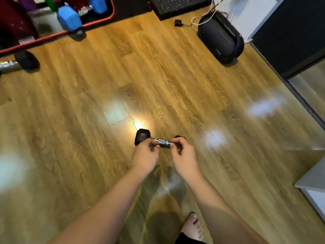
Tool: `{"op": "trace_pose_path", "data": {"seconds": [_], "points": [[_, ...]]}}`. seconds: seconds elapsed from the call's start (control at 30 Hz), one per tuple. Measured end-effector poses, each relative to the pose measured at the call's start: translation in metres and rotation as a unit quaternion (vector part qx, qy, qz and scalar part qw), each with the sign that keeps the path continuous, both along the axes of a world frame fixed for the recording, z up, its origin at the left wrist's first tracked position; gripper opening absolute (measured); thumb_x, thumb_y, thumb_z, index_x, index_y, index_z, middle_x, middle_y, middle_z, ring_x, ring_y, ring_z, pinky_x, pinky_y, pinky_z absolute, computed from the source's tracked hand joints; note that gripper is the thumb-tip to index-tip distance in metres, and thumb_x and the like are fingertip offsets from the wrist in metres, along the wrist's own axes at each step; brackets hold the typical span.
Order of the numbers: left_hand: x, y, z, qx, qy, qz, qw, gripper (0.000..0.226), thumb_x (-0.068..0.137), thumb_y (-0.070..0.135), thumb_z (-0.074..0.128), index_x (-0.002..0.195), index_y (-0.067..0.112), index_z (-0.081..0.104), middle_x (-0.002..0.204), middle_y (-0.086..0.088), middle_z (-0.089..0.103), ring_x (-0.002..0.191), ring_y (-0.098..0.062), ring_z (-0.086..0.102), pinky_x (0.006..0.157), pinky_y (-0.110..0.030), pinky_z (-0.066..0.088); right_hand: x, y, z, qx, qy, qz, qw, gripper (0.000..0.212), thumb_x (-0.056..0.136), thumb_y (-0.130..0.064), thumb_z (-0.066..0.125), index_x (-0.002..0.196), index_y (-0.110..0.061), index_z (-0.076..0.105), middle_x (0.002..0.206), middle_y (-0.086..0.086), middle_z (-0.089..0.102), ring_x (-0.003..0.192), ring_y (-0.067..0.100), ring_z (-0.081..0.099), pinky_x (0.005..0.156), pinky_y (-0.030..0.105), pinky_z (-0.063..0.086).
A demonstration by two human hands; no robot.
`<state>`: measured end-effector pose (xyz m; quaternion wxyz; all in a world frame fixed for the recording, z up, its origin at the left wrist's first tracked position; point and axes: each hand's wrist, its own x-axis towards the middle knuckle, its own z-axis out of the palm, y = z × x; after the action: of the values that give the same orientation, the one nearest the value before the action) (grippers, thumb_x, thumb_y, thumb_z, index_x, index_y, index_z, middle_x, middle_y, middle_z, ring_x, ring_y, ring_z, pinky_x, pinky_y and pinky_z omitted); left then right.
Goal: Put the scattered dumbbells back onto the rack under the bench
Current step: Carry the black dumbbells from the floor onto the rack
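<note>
A small black dumbbell [142,136] with a chrome handle lies low over the wooden floor in the middle of the view. My left hand [146,154] curls round the left part of the handle and my right hand [182,152] pinches its right part, covering the far head. The red-framed rack [98,21] stands at the top left and holds a blue dumbbell [69,17]. A bigger black dumbbell [26,59] with a chrome bar lies on the floor in front of the rack at the left edge.
A black cylindrical speaker [220,38] with cables lies at the upper right, beside a dark mat [175,6]. A dark cabinet [290,32] and a sliding-door track run along the right. My bare foot [193,226] is at the bottom.
</note>
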<state>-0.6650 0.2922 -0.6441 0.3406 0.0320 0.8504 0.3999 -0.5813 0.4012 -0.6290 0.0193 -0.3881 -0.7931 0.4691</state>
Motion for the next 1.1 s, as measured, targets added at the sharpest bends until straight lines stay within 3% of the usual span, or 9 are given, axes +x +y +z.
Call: {"op": "trace_pose_path", "data": {"seconds": [0.13, 0.27, 0.33, 0.47, 0.57, 0.77, 0.83, 0.97, 1.1], "points": [[-0.006, 0.017, -0.11, 0.042, -0.15, 0.151, 0.976, 0.019, 0.092, 0.019, 0.058, 0.099, 0.009, 0.072, 0.09, -0.01, 0.072, 0.085, -0.028, 0.065, 0.078, -0.031, 0.049, -0.012, -0.017, -0.113, -0.123, -0.022, -0.117, 0.985, 0.009, 0.095, -0.01, 0.061, 0.091, -0.016, 0.066, 0.072, -0.01, 0.061, 0.062, 0.001, 0.055, 0.063, 0.02, 0.043], [0.0, 0.037, -0.179, 0.087, -0.227, 0.228, 0.943, 0.018, 0.099, 0.015, 0.051, 0.096, 0.009, 0.067, 0.064, -0.001, 0.064, 0.052, -0.015, 0.057, 0.045, -0.019, 0.043, -0.028, -0.016, -0.195, -0.306, -0.059, -0.247, 0.917, 0.015, 0.095, -0.023, 0.06, 0.085, -0.015, 0.068, 0.069, 0.002, 0.06, 0.054, 0.018, 0.052, 0.052, 0.029, 0.043], [0.001, 0.048, -0.203, 0.107, -0.266, 0.273, 0.918, 0.019, 0.101, 0.02, 0.05, 0.09, 0.01, 0.064, 0.05, 0.001, 0.062, 0.039, -0.013, 0.051, 0.039, -0.019, 0.038, -0.036, -0.008, -0.217, -0.382, -0.056, -0.303, 0.871, 0.019, 0.099, -0.025, 0.059, 0.086, -0.013, 0.065, 0.071, 0.005, 0.06, 0.057, 0.02, 0.051, 0.054, 0.031, 0.043], [-0.005, 0.065, -0.238, 0.154, -0.297, 0.352, 0.874, 0.016, 0.1, 0.023, 0.053, 0.105, 0.01, 0.061, 0.069, -0.007, 0.062, 0.048, -0.017, 0.052, 0.045, -0.024, 0.04, -0.052, 0.002, -0.241, -0.431, -0.005, -0.405, 0.806, 0.019, 0.1, -0.023, 0.059, 0.091, -0.007, 0.06, 0.09, 0.017, 0.071, 0.077, 0.028, 0.062, 0.072, 0.038, 0.053], [-0.015, 0.071, -0.246, 0.173, -0.298, 0.414, 0.843, 0.019, 0.1, 0.026, 0.054, 0.098, 0.008, 0.059, 0.064, -0.007, 0.057, 0.035, -0.014, 0.049, 0.037, -0.019, 0.04, -0.065, 0.002, -0.243, -0.449, 0.046, -0.463, 0.763, 0.018, 0.101, -0.019, 0.057, 0.113, -0.006, 0.056, 0.077, 0.015, 0.063, 0.068, 0.027, 0.064, 0.068, 0.038, 0.056], [-0.018, 0.072, -0.239, 0.213, -0.343, 0.454, 0.794, 0.028, 0.103, 0.03, 0.05, 0.081, 0.013, 0.057, 0.07, -0.004, 0.064, 0.048, -0.015, 0.052, 0.038, -0.02, 0.039, -0.067, 0.003, -0.24, -0.458, 0.029, -0.471, 0.753, 0.018, 0.102, -0.025, 0.056, 0.108, -0.008, 0.055, 0.071, 0.012, 0.063, 0.058, 0.019, 0.059, 0.068, 0.034, 0.056], [-0.018, 0.072, -0.24, 0.216, -0.352, 0.458, 0.787, 0.026, 0.102, 0.031, 0.05, 0.09, 0.01, 0.06, 0.079, -0.006, 0.067, 0.044, -0.014, 0.054, 0.035, -0.017, 0.04, -0.066, 0.002, -0.241, -0.465, 0.032, -0.469, 0.75, 0.017, 0.103, -0.027, 0.055, 0.104, -0.009, 0.055, 0.073, 0.011, 0.062, 0.061, 0.019, 0.059, 0.079, 0.036, 0.057], [-0.014, 0.072, -0.243, 0.223, -0.349, 0.463, 0.784, 0.03, 0.102, 0.033, 0.051, 0.112, 0.009, 0.064, 0.098, -0.008, 0.069, 0.03, -0.007, 0.05, 0.031, -0.012, 0.035, -0.065, 0.001, -0.242, -0.467, 0.036, -0.465, 0.751, 0.021, 0.102, -0.029, 0.055, 0.112, -0.01, 0.057, 0.075, 0.009, 0.063, 0.062, 0.017, 0.059, 0.061, 0.031, 0.052], [-0.011, 0.068, -0.238, 0.23, -0.354, 0.468, 0.777, 0.035, 0.101, 0.036, 0.052, 0.117, 0.008, 0.067, 0.107, -0.008, 0.071, 0.035, -0.006, 0.053, 0.033, -0.013, 0.039, -0.061, -0.003, -0.239, -0.469, 0.042, -0.462, 0.752, 0.023, 0.103, -0.029, 0.053, 0.105, -0.007, 0.058, 0.071, 0.009, 0.063, 0.059, 0.017, 0.058, 0.062, 0.03, 0.051]]}}
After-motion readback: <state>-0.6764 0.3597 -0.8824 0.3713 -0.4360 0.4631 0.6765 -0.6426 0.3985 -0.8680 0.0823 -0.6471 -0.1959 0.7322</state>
